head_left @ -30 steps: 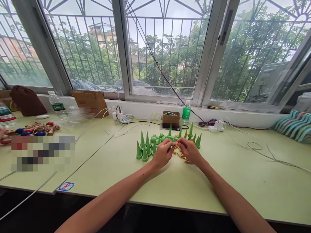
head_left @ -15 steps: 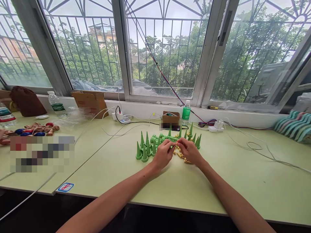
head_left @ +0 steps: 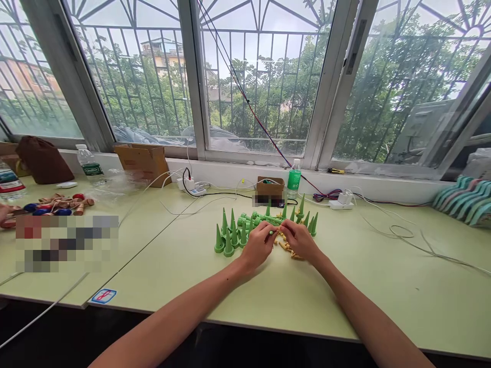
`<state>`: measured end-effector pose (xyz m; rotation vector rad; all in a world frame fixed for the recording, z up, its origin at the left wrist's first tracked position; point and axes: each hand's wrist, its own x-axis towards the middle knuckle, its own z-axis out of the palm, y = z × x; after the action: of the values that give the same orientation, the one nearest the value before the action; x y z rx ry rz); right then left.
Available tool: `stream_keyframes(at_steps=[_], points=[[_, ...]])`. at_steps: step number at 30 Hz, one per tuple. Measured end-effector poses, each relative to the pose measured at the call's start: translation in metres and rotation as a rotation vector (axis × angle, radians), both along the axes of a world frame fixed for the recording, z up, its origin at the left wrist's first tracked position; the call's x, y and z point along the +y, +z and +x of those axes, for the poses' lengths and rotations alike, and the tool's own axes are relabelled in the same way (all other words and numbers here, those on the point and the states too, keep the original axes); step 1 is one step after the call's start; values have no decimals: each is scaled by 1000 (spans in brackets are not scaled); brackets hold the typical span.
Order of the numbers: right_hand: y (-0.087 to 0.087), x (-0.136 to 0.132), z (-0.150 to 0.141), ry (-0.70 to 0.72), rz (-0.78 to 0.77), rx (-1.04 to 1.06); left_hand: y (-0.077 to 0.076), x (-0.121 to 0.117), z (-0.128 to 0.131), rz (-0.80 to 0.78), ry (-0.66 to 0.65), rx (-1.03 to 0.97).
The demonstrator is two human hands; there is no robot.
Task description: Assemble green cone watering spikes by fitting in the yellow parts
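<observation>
Both hands meet over a cluster of green plastic pieces. My left hand (head_left: pixel 259 244) is closed around a slim green plastic piece (head_left: pixel 271 232), and only its end shows past the fingers. Thumb and finger of my right hand (head_left: pixel 299 239) pinch together right against the left fingertips; what they hold is too small to make out. Upright green cone-shaped spikes (head_left: pixel 228 244) stand to the left of the hands, and further spikes (head_left: pixel 314 224) stand behind the right hand. Small yellow pegs (head_left: pixel 294 254) lie loose between and beneath the hands. Green ribbed tubes (head_left: pixel 245 220) lie behind the left hand.
A green-labelled bottle (head_left: pixel 294 179) and a small cardboard box (head_left: pixel 269 189) stand by the window. White cables (head_left: pixel 406 232) and a power strip (head_left: pixel 340 202) lie to the right, near teal hangers (head_left: pixel 466 202). Wooden toys (head_left: pixel 57 205) and part of another person's hand (head_left: pixel 4 210) are at left.
Almost nothing differs. Both hands stay in the same place, with only a slight shift of the fingers.
</observation>
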<state>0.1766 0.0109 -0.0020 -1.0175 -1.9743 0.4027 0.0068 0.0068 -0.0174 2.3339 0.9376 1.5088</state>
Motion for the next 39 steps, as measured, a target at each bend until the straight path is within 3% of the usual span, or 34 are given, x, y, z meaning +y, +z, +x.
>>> stream_keyframes(at_steps=[32,39], points=[[-3,3,-1,-10,65,-32,3,-4,2,-35,26,41],[-7,5,0,-44,67,-34,3,-4,4,-110,22,-11]])
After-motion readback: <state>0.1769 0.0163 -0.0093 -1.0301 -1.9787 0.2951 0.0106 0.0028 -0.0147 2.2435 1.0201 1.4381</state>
